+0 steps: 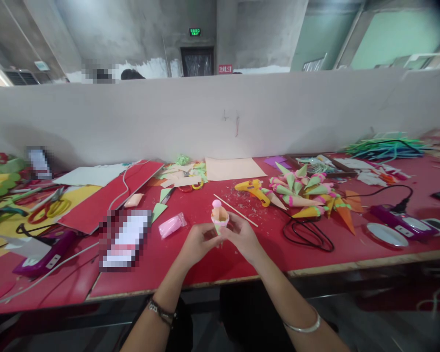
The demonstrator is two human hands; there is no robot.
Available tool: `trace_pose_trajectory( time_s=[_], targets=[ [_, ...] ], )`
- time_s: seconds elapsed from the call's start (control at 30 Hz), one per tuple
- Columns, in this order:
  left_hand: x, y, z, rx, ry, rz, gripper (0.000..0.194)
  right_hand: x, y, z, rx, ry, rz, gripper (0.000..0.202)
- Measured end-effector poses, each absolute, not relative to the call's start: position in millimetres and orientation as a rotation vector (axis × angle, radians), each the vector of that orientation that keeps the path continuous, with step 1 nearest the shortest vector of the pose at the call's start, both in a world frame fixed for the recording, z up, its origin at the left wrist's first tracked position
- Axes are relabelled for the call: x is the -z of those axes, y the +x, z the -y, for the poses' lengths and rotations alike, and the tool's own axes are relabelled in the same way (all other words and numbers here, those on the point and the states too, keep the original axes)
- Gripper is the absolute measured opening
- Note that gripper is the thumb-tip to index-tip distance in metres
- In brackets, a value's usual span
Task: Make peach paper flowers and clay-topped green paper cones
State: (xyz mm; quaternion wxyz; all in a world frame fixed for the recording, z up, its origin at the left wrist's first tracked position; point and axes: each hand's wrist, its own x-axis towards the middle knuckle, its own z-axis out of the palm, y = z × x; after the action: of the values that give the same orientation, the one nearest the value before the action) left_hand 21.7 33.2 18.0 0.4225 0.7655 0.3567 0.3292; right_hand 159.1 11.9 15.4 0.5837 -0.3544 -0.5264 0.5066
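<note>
A small paper cone (220, 222) with a pink rim and a pink ball on top stands upright between my hands, above the red table near its front edge. My left hand (201, 243) pinches its lower left side. From the right, my right hand (243, 238) grips the same cone, its thumb near the tip. The cone's lower part is partly covered by fingers. A pink packet (172, 225) lies to the left of my hands, and a thin wooden stick (235, 210) lies just behind them.
A yellow glue gun (253, 189) and a pile of paper cones (304, 188) lie right of centre, with a black cable (308, 234) in front. Purple power strips (403, 222) sit at the right. A phone (126, 239), red board (112, 195) and scissors (46, 208) occupy the left.
</note>
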Motion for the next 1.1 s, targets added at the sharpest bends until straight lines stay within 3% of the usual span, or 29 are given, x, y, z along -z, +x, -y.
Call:
trace_pose_trajectory(
  time_s=[0.17,0.37,0.6,0.8,1.1],
  targets=[
    [-19,21,-29,-0.801,1.93,-0.866,0.028,-27,171,-11,-1.116,-0.846,1.193,0.029],
    [-19,21,-24,-0.707,2.017,-0.921,0.033,-55,251,-8,-0.631,-0.971,0.99,0.044],
    [-18,19,-26,-0.63,2.076,-0.966,0.03,-58,343,-28,0.052,-1.938,1.062,0.053],
    [-18,16,-26,-0.593,2.126,-1.008,0.028,-51,368,-57,0.207,-2.482,1.283,0.045],
    [-18,16,-26,-0.575,2.197,-0.999,0.026,-54,385,-63,0.344,-2.467,1.304,0.049]
  ],
)
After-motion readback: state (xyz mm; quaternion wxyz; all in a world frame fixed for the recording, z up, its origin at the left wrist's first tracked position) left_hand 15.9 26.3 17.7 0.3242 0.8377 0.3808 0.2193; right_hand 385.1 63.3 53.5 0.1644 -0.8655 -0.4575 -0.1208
